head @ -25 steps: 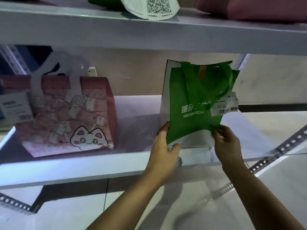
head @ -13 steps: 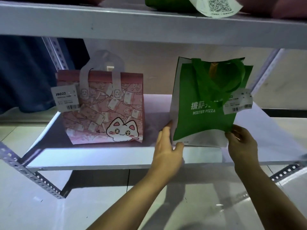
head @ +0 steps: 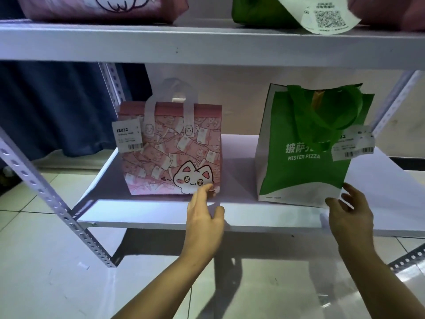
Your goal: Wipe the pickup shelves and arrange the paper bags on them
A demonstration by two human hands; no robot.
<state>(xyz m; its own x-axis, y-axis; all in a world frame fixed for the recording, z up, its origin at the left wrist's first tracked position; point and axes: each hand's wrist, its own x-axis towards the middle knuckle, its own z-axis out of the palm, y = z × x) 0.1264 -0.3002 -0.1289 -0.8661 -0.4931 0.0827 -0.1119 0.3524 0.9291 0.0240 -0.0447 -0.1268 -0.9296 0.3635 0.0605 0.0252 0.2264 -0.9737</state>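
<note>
A green and white MISTER PIZZA bag (head: 305,162) stands upright on the right of the white lower shelf (head: 161,217), with a label hanging from its green handles. A pink cat-print bag (head: 170,155) stands upright on the shelf's left, also tagged. My left hand (head: 203,217) is over the shelf's front edge, fingers apart, fingertips touching the pink bag's lower right corner. My right hand (head: 349,215) hovers open just off the green bag's lower right corner, holding nothing.
The upper shelf (head: 207,42) carries a pink bag (head: 101,8), a green bag (head: 259,12) with a QR-code slip, and another pink one at the right edge. Perforated metal uprights (head: 46,192) frame the rack. Tiled floor lies below; a dark blue curtain (head: 53,107) hangs behind at left.
Both hands have let go of the green bag, which now stands alone. My left hand moved left to the pink bag's corner; the view shifted left and up.
</note>
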